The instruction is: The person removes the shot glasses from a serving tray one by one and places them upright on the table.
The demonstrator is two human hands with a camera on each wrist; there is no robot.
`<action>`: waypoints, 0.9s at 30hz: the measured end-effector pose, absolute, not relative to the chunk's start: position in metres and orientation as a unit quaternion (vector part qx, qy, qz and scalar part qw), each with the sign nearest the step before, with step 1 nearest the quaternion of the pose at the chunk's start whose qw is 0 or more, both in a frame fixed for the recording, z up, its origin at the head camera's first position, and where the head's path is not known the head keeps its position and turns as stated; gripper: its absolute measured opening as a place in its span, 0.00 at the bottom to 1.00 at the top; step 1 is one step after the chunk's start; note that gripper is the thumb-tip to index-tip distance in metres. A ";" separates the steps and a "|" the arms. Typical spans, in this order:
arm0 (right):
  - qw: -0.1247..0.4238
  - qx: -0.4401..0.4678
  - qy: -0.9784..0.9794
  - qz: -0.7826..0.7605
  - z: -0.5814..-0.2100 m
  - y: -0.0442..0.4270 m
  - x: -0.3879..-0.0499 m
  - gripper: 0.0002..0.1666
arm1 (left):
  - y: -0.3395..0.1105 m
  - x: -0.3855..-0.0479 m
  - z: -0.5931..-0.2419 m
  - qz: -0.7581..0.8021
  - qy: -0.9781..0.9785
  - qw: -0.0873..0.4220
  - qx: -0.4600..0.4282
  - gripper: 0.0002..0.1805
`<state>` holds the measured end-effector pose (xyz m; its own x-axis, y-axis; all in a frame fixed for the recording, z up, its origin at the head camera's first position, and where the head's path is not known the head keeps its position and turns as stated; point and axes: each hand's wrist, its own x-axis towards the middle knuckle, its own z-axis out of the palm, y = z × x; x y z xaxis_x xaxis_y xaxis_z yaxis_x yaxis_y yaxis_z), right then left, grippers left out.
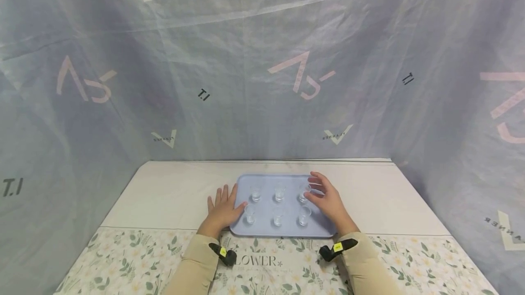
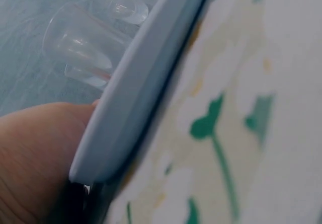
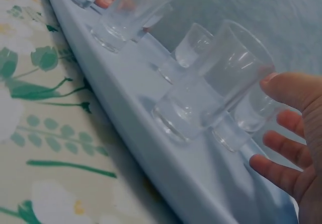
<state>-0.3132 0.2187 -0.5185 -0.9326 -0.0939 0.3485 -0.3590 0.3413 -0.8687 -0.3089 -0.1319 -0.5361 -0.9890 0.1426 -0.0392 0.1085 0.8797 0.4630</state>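
Note:
A pale blue tray (image 1: 262,231) bears several small clear glasses in two rows of three. My left hand (image 1: 224,210) lies with fingers spread at the tray's left side, its thumb reaching over the rim near the front left glass (image 1: 249,216). In the left wrist view part of that hand (image 2: 40,148) shows beside the tray wall (image 2: 126,98). My right hand (image 1: 329,200) is around the back right glass (image 1: 302,198), thumb and fingers apart. In the right wrist view the front right glass (image 3: 201,93) partly hides the one behind; contact cannot be told.
Under the tray, the table has a white back part (image 1: 172,194) and a floral cover (image 1: 135,263) in front. Grey printed fabric (image 1: 246,117) hangs behind and on both sides. The front middle glass (image 1: 278,219) and back middle glass (image 1: 279,194) stand between the hands.

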 end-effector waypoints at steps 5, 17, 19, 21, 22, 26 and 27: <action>0.123 0.145 -0.818 0.542 -0.522 0.217 -0.314 0.43 | -0.130 -0.306 -0.527 0.233 0.970 0.042 0.060 0.43; 0.124 0.154 -0.822 0.534 -0.522 0.215 -0.314 0.43 | -0.129 -0.301 -0.525 0.235 0.970 0.027 0.059 0.43; 0.123 0.155 -0.820 0.537 -0.523 0.215 -0.314 0.43 | -0.129 -0.301 -0.525 0.235 0.970 0.024 0.059 0.42; 0.122 0.155 -0.820 0.537 -0.523 0.215 -0.314 0.43 | -0.129 -0.300 -0.523 0.233 0.970 0.027 0.057 0.42; 0.121 0.155 -0.820 0.537 -0.524 0.215 -0.314 0.43 | -0.129 -0.300 -0.523 0.232 0.971 0.030 0.057 0.42; 0.123 0.155 -0.822 0.534 -0.518 0.211 -0.310 0.44 | -0.130 -0.299 -0.523 0.227 0.972 0.023 0.062 0.43; 0.124 0.157 -0.822 0.534 -0.514 0.210 -0.308 0.43 | -0.130 -0.298 -0.522 0.226 0.972 0.020 0.063 0.43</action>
